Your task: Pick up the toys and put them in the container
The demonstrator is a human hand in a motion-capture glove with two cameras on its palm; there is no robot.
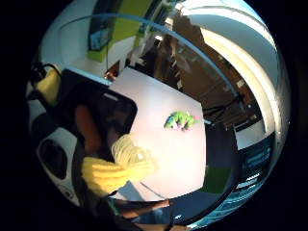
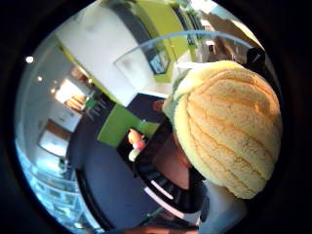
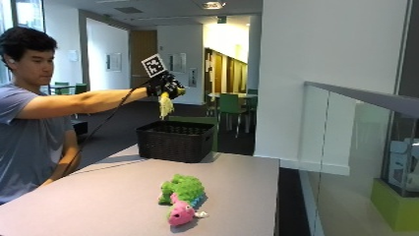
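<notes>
Only partly visible, a yellow toy (image 3: 165,104) hangs from the gloved right hand (image 3: 164,86), whose fingers curl round it, above one black basket (image 3: 175,141) at the bench's (image 3: 98,199) far edge. One green plush toy (image 3: 181,195) lies mid-bench, open surface around it.

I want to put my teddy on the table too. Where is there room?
The table is bare between the black basket and the green plush toy, and on the person's side. The gloved hand holds a yellow toy over the basket.
</notes>
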